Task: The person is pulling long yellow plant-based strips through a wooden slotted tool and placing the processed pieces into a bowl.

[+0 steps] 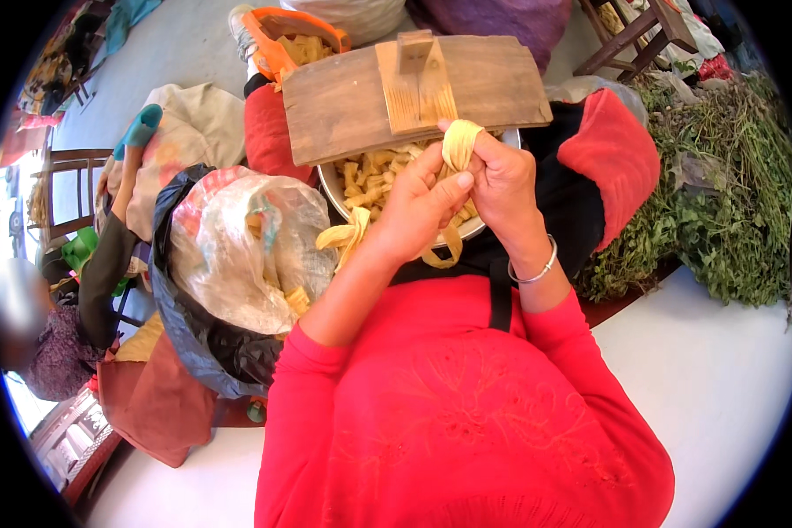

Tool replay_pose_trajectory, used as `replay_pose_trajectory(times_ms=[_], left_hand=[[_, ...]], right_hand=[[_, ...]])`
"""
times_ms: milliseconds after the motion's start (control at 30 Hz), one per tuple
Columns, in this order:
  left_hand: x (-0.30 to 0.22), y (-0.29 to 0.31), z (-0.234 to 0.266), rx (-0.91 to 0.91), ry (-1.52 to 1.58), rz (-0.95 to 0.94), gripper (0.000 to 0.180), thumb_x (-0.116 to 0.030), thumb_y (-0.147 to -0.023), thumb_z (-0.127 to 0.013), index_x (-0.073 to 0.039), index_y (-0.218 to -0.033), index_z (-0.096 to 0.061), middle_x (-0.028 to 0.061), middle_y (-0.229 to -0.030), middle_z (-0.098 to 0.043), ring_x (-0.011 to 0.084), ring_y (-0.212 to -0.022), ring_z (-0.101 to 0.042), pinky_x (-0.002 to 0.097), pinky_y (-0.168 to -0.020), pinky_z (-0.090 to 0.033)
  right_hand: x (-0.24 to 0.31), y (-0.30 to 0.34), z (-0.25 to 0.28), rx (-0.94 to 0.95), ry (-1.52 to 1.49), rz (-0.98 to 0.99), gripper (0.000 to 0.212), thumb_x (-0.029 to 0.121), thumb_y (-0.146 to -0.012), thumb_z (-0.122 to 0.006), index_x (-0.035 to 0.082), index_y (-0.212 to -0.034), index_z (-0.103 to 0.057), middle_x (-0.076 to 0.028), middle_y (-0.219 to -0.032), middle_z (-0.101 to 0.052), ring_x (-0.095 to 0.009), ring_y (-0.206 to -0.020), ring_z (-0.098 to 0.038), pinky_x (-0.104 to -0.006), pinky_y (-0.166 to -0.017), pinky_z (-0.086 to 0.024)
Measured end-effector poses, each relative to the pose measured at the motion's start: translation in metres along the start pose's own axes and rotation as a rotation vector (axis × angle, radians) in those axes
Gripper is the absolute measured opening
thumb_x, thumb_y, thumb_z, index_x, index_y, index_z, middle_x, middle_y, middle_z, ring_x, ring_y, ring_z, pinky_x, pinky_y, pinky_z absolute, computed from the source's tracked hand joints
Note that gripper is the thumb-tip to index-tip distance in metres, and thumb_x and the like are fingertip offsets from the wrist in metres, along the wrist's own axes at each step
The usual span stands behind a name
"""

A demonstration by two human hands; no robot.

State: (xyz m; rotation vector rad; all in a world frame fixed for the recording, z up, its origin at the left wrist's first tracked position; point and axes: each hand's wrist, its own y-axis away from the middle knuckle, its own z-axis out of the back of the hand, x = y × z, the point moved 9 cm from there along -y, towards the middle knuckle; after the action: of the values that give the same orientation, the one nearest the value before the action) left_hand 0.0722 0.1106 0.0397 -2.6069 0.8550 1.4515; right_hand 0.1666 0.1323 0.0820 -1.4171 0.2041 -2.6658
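A soft, flat yellow strip (pixel 459 145) is looped over between my two hands, above a metal basin (pixel 333 187). My left hand (pixel 422 202) is closed on it, thumb pointing toward the loop. My right hand (pixel 507 176) pinches the same loop from the other side, a bangle round that wrist. One yellow tail (pixel 347 234) sticks out left of my left forearm, and another hangs below my hands; whether both belong to this strip I cannot tell. Many short, folded yellow pieces (pixel 374 176) fill the basin beneath. My fingertips partly hide the loop's lower end.
A wooden board with a block (pixel 334 101) lies across the basin's far side. An orange container (pixel 277 53) of yellow pieces stands beyond. At left is a dark bag lined with clear plastic (pixel 238 246); a person's gloved hand (pixel 143 126) shows past it. Green plants (pixel 722 194) are heaped at right.
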Motion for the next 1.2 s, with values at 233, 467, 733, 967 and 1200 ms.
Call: replay_pose_trajectory(times_ms=[233,467,733,967,1200], left_hand=[[0.035,0.0,0.032,-0.012,-0.205,0.115,0.01,-0.015,-0.092,-0.059,-0.006,-0.096,-0.058,-0.0033,-0.067,-0.046,0.0063,-0.053,-0.04,0.0236,-0.047,-0.033],[-0.008,0.028,0.011,-0.253,-1.473,-0.533,0.013,-0.007,-0.08,-0.061,-0.004,-0.093,-0.06,0.0104,-0.073,-0.06,0.0261,-0.062,-0.055,0.0358,-0.055,-0.044],[-0.019,0.04,0.001,-0.28,-1.353,-0.865,0.034,-0.007,-0.078,-0.064,-0.002,-0.111,-0.061,0.0103,-0.104,-0.064,0.029,-0.078,-0.058,0.0375,-0.067,-0.049],[-0.014,0.031,0.005,-0.2,-1.138,-0.457,0.032,-0.016,-0.085,-0.064,0.001,-0.111,-0.058,0.0162,-0.112,-0.061,0.0355,-0.086,-0.06,0.042,-0.071,-0.049],[0.0,0.007,0.029,-0.266,-0.808,-0.083,0.023,-0.02,-0.094,-0.053,0.002,-0.098,-0.058,0.0116,-0.069,-0.061,0.0255,-0.065,-0.061,0.0365,-0.061,-0.046]], right_hand=[[0.002,0.011,-0.001,-0.104,0.332,0.28,0.004,0.01,-0.074,-0.066,0.009,-0.076,-0.063,-0.005,-0.068,-0.058,-0.028,-0.061,-0.058,-0.0382,-0.054,-0.045],[-0.051,0.034,-0.031,0.244,0.061,-0.149,0.029,0.029,-0.088,-0.063,0.005,-0.072,-0.06,-0.007,-0.072,-0.06,-0.023,-0.066,-0.059,-0.036,-0.057,-0.044],[-0.058,0.068,-0.08,0.32,-1.377,-0.815,0.029,0.027,-0.096,-0.057,0.0,-0.092,-0.068,-0.003,-0.094,-0.065,-0.014,-0.086,-0.061,-0.0263,-0.078,-0.048],[-0.042,0.038,-0.038,0.21,-0.592,-0.155,0.007,0.004,-0.086,-0.062,0.0,-0.089,-0.066,-0.009,-0.11,-0.061,-0.023,-0.103,-0.056,-0.0351,-0.089,-0.045],[0.009,0.034,-0.001,-0.031,-0.057,0.32,0.005,-0.004,-0.076,-0.063,-0.001,-0.079,-0.061,-0.013,-0.099,-0.057,-0.032,-0.096,-0.053,-0.0382,-0.085,-0.043]])
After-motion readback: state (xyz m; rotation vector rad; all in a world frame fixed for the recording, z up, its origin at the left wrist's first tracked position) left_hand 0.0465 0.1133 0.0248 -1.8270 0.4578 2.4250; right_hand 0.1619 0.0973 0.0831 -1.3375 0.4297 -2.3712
